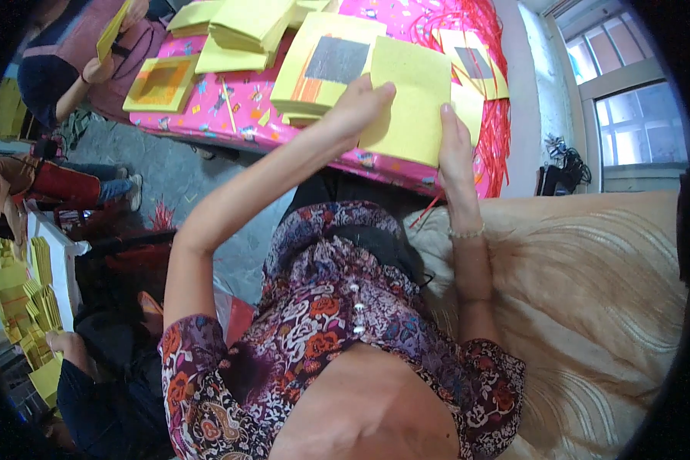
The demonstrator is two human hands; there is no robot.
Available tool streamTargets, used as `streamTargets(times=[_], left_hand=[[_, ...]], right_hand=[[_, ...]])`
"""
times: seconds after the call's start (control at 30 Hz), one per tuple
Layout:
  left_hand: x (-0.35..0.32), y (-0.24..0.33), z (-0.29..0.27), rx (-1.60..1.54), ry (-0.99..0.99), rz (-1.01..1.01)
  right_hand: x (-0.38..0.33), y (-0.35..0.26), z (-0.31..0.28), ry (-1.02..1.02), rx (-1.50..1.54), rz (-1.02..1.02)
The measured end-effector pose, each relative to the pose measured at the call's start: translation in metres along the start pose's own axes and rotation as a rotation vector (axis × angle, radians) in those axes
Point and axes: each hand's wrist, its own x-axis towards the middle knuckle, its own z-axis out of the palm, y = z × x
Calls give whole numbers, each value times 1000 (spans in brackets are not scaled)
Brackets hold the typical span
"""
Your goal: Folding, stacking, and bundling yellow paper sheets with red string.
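Between my two hands is a piece of plain yellow joss paper (406, 96), possibly more than one layer, tilted up over the table's front edge. My left hand (362, 107) is closed on its left edge, thumb on the face. On the opposite edge, my right hand (457, 146) grips it with the thumb upright along the side. Just left of it lies a thick stack of joss paper (299, 77) with a grey square and orange streaks on top. Partly behind the held paper, another yellow sheet with a grey patch (479, 63) rests among red strips (495, 100).
The table has a pink patterned cover (241, 115). More yellow stacks (245, 27) stand at its back left. Co-workers sit or stand at left, one hand (97, 70) holding yellow paper. A beige draped surface (583, 307) is at my right, below a window.
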Motion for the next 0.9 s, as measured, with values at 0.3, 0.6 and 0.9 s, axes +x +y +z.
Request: streamTargets(times=[0.3, 0.6, 0.9], left_hand=[[-42, 6, -1, 88, -143, 271], [-64, 3, 15, 96, -118, 457], [-72, 1, 20, 144, -100, 541]], right_hand=[[-32, -24, 7, -41, -133, -476], [-47, -17, 10, -1, -151, -635], [-55, -21, 10, -45, -65, -618]])
